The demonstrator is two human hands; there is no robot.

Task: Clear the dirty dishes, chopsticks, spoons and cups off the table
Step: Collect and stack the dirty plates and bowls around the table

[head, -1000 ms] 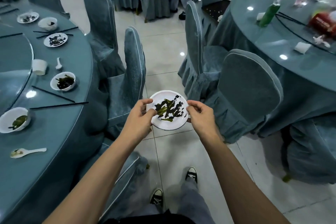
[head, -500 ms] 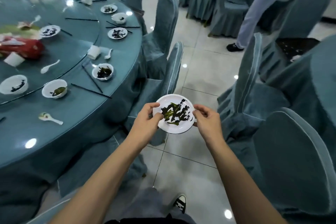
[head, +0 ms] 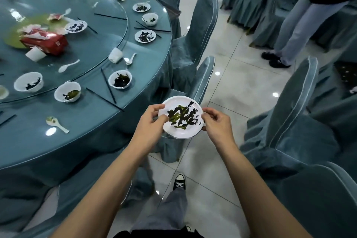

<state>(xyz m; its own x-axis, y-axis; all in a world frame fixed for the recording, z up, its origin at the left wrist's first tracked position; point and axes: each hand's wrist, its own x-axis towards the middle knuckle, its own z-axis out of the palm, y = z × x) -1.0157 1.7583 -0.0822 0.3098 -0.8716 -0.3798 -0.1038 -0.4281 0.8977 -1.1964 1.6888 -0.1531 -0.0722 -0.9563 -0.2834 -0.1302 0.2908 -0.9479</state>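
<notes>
A white plate [head: 174, 133] smeared with dark green leftovers hangs over the floor between the chairs. My left hand [head: 149, 126] pinches its left rim and my right hand [head: 217, 124] pinches its right rim. To the left stands the round teal table [head: 58, 141]. On it lie several dirty white bowls, such as a bowl [head: 119, 79] with dark scraps and a bowl [head: 67, 92] with green scraps. A white spoon [head: 57, 123] lies near the table's front edge, and black chopsticks [head: 105, 99] lie beside the bowls. A white cup [head: 116, 55] lies on its side.
Covered teal chairs [head: 193, 31] crowd the table's right side and more stand at right [head: 289, 121]. A person's legs [head: 289, 31] stand at the upper right on the tiled floor. A red packet [head: 46, 41] and crumpled napkins sit on the glass turntable [head: 108, 42].
The view has swung left toward the round table, which now fills more of the left side. Both hands keep holding the plate the same way.
</notes>
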